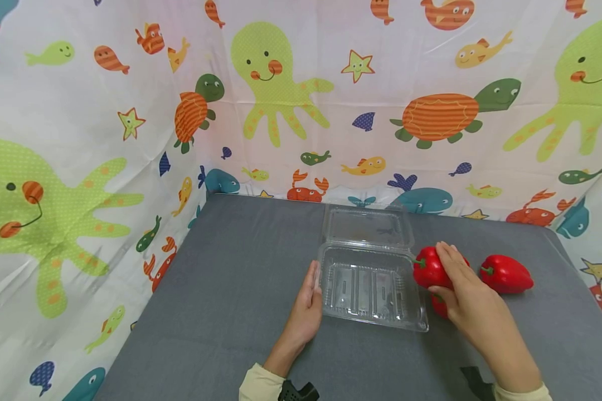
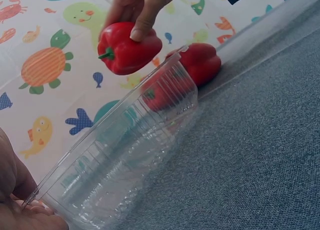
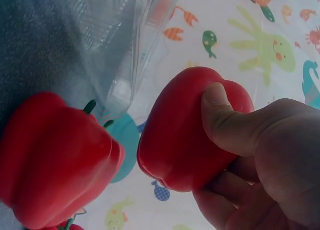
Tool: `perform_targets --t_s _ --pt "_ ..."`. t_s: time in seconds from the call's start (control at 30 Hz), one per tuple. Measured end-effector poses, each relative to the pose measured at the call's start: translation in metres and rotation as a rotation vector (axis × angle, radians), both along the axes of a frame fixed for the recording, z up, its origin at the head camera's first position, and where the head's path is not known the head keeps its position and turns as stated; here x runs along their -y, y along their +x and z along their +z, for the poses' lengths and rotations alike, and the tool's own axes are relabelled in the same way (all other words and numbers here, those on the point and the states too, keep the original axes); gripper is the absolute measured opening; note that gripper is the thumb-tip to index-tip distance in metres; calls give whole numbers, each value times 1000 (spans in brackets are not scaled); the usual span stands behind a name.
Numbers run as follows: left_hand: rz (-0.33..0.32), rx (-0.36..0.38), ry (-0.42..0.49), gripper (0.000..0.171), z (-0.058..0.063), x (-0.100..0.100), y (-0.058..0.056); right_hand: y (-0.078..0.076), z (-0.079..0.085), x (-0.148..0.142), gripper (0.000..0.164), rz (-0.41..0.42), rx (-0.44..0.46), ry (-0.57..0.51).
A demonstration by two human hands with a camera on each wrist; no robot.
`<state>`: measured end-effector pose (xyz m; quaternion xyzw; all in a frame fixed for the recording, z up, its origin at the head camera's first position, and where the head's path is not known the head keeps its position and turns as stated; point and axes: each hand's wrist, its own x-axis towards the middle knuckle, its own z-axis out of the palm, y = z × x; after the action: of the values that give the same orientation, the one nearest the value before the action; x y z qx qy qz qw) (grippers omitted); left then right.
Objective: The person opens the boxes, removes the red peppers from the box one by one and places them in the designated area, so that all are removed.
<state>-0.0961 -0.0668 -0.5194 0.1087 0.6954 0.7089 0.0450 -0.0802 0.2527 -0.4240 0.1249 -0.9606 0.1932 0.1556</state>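
A clear plastic clamshell container (image 1: 363, 289) lies on the grey cloth with its lid (image 1: 368, 227) folded back, away from me. My left hand (image 1: 303, 312) holds its left edge, the thumb and fingers (image 2: 35, 217) at the rim in the left wrist view. Over the container's right side, my right hand (image 1: 474, 306) grips a red bell pepper (image 3: 185, 130), raised off the table, its green stem pointing left. A second red bell pepper (image 1: 438, 306) lies below that hand, mostly hidden by it. Farther right rests another red bell pepper (image 1: 506, 274).
Grey cloth (image 1: 221, 301) covers the table. A white curtain (image 1: 301, 117) printed with sea animals rises along the back and left edges, and also at the right. Dark straps (image 1: 298, 391) sit near both wrists.
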Motion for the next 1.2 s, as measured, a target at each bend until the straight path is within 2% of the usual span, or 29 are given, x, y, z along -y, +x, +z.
perform_targets --t_s 0.33,0.63,0.87,1.2 --pt "2 28 -1 63 1 0 1 1 1 -14 111 -2 55 -38" --pt "2 47 6 64 3 0 3 4 2 -24 116 -44 97 -38" --pt "-1 39 8 64 3 1 2 6 1 -35 117 -47 89 -36" --pt "-6 22 4 63 2 1 2 10 -2 -51 117 -83 125 -29"
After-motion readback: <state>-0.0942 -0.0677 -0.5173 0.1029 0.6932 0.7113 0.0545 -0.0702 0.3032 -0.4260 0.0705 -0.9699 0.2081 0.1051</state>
